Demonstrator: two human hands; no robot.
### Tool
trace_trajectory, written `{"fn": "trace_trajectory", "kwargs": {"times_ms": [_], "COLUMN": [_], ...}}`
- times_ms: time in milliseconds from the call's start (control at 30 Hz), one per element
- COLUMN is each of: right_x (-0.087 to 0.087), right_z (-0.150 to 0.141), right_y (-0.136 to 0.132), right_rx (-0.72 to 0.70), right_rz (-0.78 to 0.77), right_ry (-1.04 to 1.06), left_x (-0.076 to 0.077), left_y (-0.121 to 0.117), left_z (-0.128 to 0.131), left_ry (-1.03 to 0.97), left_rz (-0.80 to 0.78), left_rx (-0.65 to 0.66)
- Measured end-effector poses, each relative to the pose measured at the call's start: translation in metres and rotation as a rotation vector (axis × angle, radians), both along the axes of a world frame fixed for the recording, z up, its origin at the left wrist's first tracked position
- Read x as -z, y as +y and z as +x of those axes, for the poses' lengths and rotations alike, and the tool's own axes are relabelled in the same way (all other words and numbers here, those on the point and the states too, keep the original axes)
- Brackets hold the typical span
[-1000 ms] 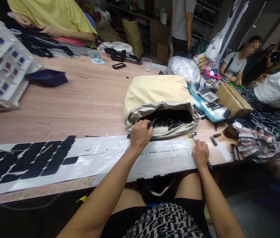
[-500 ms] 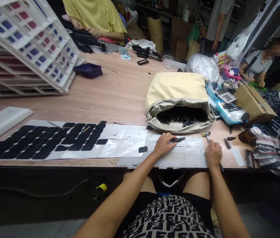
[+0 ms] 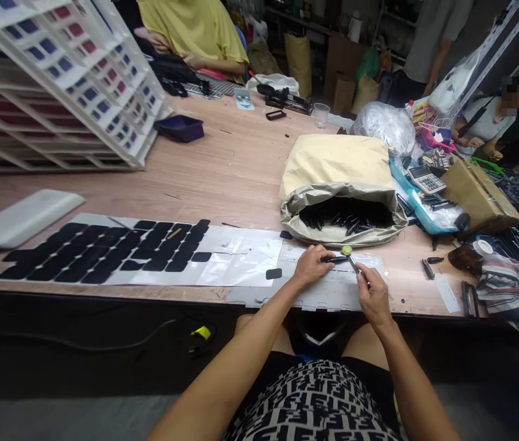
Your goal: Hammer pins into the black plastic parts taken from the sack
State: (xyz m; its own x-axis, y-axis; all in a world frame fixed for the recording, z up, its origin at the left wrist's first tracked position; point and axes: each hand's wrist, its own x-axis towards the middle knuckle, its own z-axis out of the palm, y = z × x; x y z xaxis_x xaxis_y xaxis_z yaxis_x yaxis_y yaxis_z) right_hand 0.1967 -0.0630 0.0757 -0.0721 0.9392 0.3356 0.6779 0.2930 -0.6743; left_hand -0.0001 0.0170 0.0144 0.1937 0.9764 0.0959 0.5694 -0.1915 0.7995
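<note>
The pale wood bench (image 3: 241,184) is stretching across the view, carrying everything near the hands. A white lattice crate (image 3: 79,86) is standing tilted at its left end, with blue and red showing through its openings. A cream sack (image 3: 339,156) is lying beyond the hands, its mouth facing the person and showing many black pieces inside. A white sheet (image 3: 263,242) is running along the near edge, bearing rows of black rounded pads (image 3: 103,245). To the right, a cardboard box (image 3: 480,190) is sitting near a striped cloth (image 3: 507,282) and a brown jar (image 3: 468,254) with a white lid. A white oblong case (image 3: 24,214) is resting left of the sheet, and a dark blue tray (image 3: 183,128) is sitting beside the crate.

In front of the sack, the right hand (image 3: 374,297) is gripping a small hammer (image 3: 353,263), its fingers closing around the handle and its yellowish head pointing away from the person. The left hand (image 3: 312,266) is pinching a slim black piece (image 3: 336,260) in its fingers, low over the bench. The hammer head is hovering or resting right by this piece; whether they are touching is not clear.
</note>
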Motion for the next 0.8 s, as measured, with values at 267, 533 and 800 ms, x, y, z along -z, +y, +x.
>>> {"fn": "trace_trajectory", "kwargs": {"times_ms": [267, 533, 800], "right_x": [0.022, 0.022, 0.030], "right_z": [-0.007, 0.002, 0.042], "right_y": [0.000, -0.002, 0.016], "right_rx": [-0.031, 0.036, 0.238], "right_rz": [-0.033, 0.014, 0.059], "right_ry": [-0.050, -0.026, -0.137], "left_x": [-0.002, -0.002, 0.004], "left_y": [0.000, 0.000, 0.001], "left_z": [0.001, 0.001, 0.002], "left_ry": [-0.022, -0.003, 0.016], "left_rz": [-0.013, -0.004, 0.022], "left_rx": [-0.005, -0.014, -0.003]}}
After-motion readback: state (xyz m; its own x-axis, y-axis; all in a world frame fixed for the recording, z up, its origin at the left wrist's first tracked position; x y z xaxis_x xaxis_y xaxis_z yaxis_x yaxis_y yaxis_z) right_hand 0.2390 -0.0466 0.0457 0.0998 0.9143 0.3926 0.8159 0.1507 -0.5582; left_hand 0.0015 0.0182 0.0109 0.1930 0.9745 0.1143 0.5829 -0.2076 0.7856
